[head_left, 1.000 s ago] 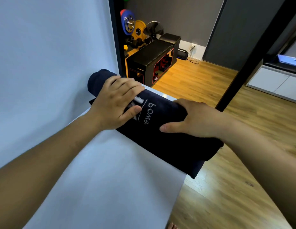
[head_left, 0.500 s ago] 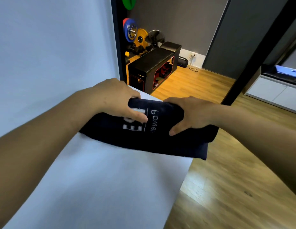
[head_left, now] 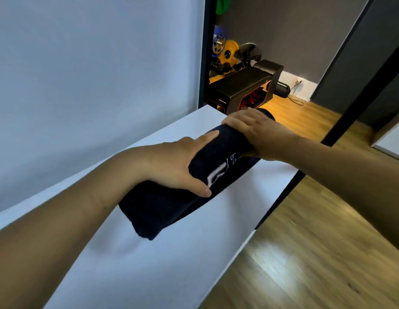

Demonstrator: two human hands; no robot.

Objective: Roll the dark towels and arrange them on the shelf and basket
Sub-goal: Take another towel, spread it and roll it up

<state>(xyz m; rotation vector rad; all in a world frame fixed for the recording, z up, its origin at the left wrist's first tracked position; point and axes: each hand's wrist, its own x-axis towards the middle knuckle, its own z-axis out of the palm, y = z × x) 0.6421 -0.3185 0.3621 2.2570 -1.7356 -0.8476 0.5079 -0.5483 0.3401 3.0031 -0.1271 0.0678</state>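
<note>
While the left hand (head_left: 171, 166) and right hand (head_left: 257, 130) are curling round the dark towel (head_left: 169, 210) on the table (head_left: 149, 268), a black bench (head_left: 245, 82) and weight plates (head_left: 227, 52) are standing behind.

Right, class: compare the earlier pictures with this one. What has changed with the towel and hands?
The rolled dark towel has swung round on the white surface: its right end went away from the person, its left end nearer. The left hand, near its middle, and the right hand, on its far end, kept hold; it stayed rolled.
</note>
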